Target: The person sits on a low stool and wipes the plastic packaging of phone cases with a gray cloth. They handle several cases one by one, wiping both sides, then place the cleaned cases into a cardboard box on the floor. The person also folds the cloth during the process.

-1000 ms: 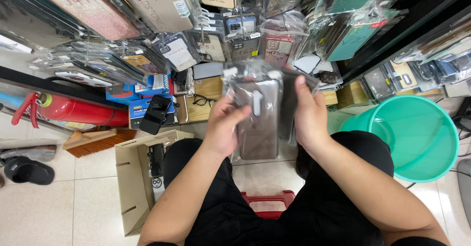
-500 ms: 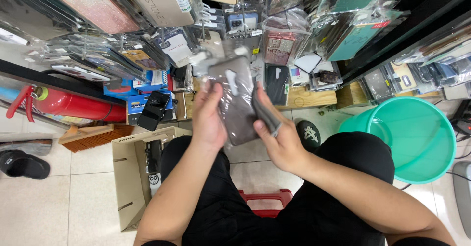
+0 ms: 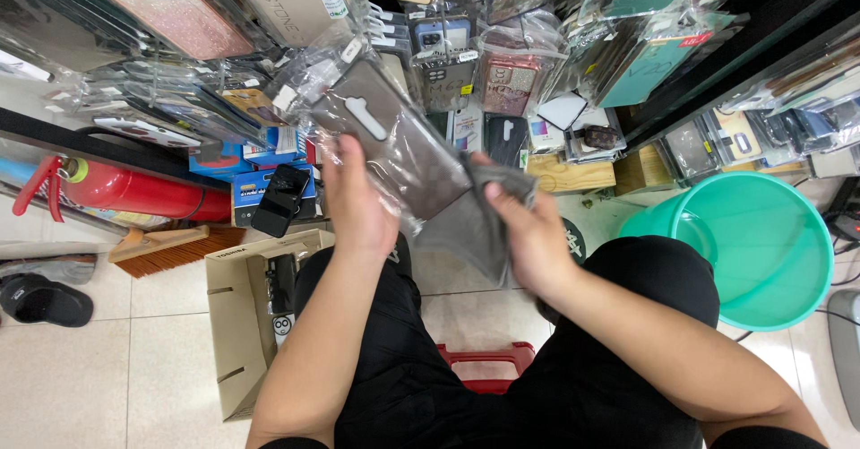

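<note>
Grey cloth (image 3: 484,220) newly against tilted sleeve (image 3: 394,144)

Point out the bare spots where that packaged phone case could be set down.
Bare floor tile lies left of the cardboard box, below the brush and black shoe. A smaller tile patch sits between the knees, above the red stool. The green basin looks empty. The hanging case display is crowded.

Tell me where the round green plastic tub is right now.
In the head view the round green plastic tub sits on the floor at the right, beside the person's right knee, below the shelves of packaged cases.
</note>
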